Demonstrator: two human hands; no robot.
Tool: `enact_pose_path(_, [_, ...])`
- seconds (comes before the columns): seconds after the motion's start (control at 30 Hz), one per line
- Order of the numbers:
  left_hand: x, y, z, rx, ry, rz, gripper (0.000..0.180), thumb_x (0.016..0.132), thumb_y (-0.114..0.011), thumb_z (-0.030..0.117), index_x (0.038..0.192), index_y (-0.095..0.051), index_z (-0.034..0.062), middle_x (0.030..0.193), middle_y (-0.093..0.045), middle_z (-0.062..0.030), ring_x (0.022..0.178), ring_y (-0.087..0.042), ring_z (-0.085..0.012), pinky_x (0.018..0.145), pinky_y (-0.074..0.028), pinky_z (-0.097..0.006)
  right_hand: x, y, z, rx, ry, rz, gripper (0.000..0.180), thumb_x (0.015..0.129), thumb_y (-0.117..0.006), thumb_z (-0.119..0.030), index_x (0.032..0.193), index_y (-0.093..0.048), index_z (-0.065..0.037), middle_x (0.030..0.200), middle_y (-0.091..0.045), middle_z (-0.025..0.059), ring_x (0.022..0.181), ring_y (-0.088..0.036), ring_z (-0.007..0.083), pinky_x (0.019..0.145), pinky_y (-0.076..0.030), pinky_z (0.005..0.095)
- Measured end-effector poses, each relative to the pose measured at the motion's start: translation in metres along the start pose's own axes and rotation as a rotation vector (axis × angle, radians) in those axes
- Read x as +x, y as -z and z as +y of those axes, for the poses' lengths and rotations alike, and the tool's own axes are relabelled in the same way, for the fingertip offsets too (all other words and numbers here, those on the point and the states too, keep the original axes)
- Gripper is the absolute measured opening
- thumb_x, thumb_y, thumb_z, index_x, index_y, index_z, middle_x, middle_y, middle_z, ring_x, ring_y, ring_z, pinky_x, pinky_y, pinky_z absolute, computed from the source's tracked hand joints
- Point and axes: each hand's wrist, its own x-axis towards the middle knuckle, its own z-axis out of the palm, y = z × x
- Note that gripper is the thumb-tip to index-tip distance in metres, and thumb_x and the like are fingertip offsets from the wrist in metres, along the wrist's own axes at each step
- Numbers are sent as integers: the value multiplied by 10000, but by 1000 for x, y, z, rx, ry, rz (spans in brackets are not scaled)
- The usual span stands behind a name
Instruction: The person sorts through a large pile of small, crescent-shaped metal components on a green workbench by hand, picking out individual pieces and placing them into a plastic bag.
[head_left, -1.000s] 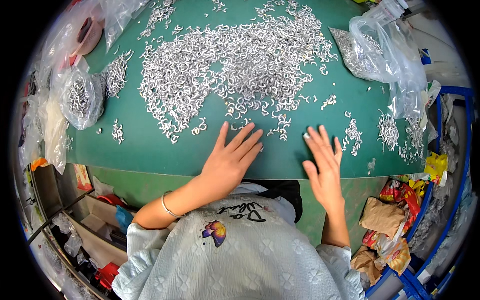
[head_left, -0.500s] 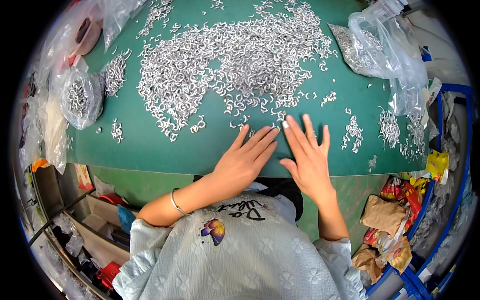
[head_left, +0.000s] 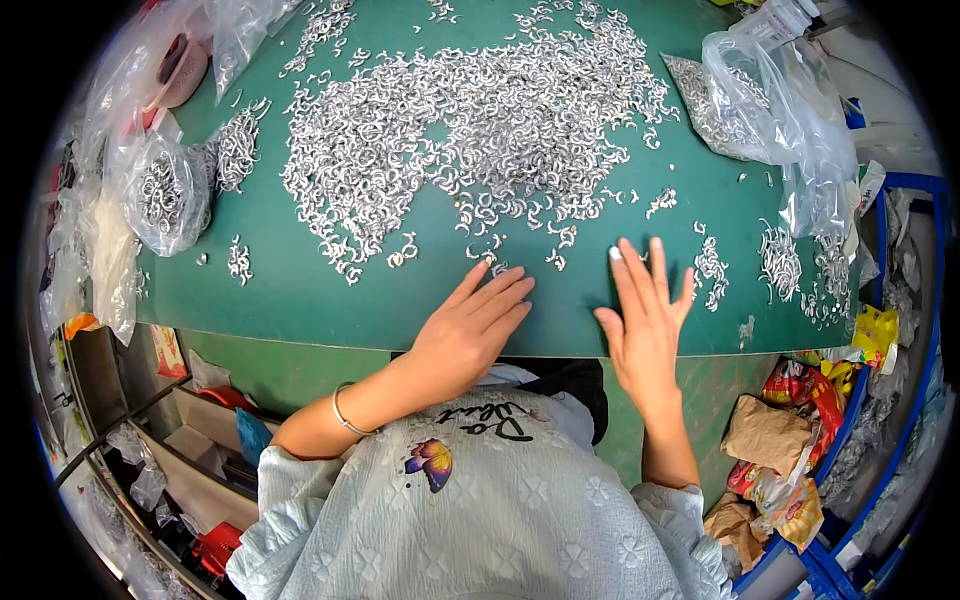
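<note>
Both hands lie flat and empty on the green table (head_left: 330, 290), fingers spread, grasping nothing. The left hand (head_left: 470, 330) points up and to the right, its fingertips (head_left: 483, 268) just beside a few stray metal rings (head_left: 500, 150) at the lower edge of the big loose pile covering the table's middle. The right hand (head_left: 645, 320) rests near small ring clusters (head_left: 710, 265). At the table's left edge a clear bag (head_left: 165, 195) holds more rings. At the upper right a larger clear bag (head_left: 780, 100) lies open, with rings inside its left part. Below the table on the right sit crumpled wrappers (head_left: 770, 440).
</note>
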Motion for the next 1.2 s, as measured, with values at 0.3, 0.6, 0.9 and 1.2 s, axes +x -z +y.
enact_pose_path(0.3, [25,-3,5,88,18,-9,392,810,-592,-35,1202,-588,-37,1406,-501,-165,1363,-423,-337,1124,-260,-580,0,-2,-17,36,50,-64,622,828,-681,-303,1368,-508,-46,1520,-371,54,1459,-224,360,1084,-107,682])
enact_pose_path(0.6, [25,-4,8,94,40,-12,417,789,-567,-50,1206,-584,-39,1426,-479,-176,1371,-413,-339,1126,-254,-589,0,-9,-21,37,44,-36,560,846,-666,-296,1358,-533,-111,1504,-396,65,1447,-247,366,1070,-89,697])
enact_pose_path(0.9, [9,1,17,4,-9,-71,440,757,-585,-46,1197,-588,-45,1384,-511,-186,1332,-460,-335,1113,-307,-560,-2,-3,-18,106,38,31,596,821,-696,-270,1373,-523,-123,1534,-351,66,1449,-225,393,1061,-105,710])
enact_pose_path(1.2, [-1,7,16,-133,60,54,432,770,-597,-83,1194,-608,-5,1296,-588,-158,1270,-530,-327,1108,-325,-540,-7,-1,-21,103,129,-11,671,759,-735,-338,1381,-527,-198,1554,-328,47,1457,-190,398,1049,-137,726])
